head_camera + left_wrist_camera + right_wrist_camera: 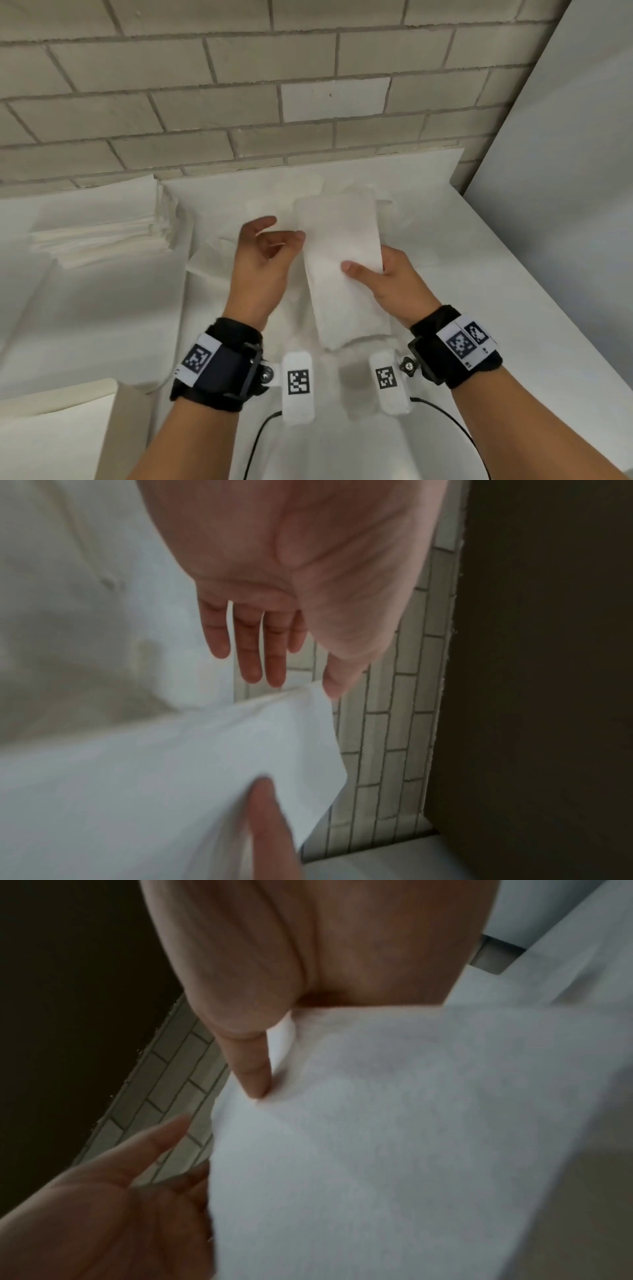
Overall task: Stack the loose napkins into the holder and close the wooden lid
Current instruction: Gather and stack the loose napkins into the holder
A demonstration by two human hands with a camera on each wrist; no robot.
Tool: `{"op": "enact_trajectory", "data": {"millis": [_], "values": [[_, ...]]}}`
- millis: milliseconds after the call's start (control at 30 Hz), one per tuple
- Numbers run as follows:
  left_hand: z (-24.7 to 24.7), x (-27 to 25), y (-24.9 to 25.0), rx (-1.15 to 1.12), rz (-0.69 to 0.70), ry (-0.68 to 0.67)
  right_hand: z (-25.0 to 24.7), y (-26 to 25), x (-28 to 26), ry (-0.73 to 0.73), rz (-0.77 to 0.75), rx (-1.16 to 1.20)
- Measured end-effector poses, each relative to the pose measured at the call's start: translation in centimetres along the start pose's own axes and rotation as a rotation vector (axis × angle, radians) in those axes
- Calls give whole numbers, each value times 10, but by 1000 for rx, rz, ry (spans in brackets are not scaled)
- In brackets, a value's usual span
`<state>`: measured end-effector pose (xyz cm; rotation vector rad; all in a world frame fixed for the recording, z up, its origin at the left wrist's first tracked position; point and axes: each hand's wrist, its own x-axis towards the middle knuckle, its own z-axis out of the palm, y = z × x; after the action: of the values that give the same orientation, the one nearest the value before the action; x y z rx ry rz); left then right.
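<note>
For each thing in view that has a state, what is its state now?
folded napkin: lifted, held by the right hand.
right hand: pinches the napkin, thumb on top.
left hand: open, beside the napkin's edge.
napkin stack: lies at far left, untouched.

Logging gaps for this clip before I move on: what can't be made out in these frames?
- Holder and wooden lid: not identifiable in any view.
- Right hand fingers: head view, hidden behind the napkin it holds; only the thumb shows.
- Left hand: touching the napkin's edge or just short of it, unclear; wrist views blurred.
- Stack of napkins at left: count washed out by glare.
</note>
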<state>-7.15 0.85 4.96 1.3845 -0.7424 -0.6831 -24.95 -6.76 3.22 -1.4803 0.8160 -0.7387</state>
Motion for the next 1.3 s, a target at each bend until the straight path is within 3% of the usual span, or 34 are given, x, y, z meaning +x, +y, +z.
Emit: {"op": "enact_trajectory", "data": {"millis": [100,300,467,667,767,833,967,1033,1167,1233,1300], "values": [[20,-13,-9,-113,-44,-52,16,3,-1,14,-67,80],[32,-23,-20,-69,70,-100,20,13,-7,87,-229,13],[30,-30,-51,12,-78,-113,12,46,-11,61,-83,-124],[26,-17,-40,-83,-55,-62,5,54,-8,10,48,-210],[7,-1,-24,-143,2,-8,-8,46,-13,58,120,-61],[-7,6,-14,-113,61,-65,-20,38,-15,54,148,-4],[-28,10,-9,88,116,-364,-36,22,-14,-8,169,-7],[-33,9,-12,154,108,-445,-42,12,-15,-68,169,-24],[-31,6,-19,105,-12,-431,-47,-2,-21,-246,193,-42],[-32,4,-23,38,-67,-375,-46,-4,-21,-212,186,-55],[-33,4,-30,45,-83,-317,-46,1,-19,-71,161,-29]]}}
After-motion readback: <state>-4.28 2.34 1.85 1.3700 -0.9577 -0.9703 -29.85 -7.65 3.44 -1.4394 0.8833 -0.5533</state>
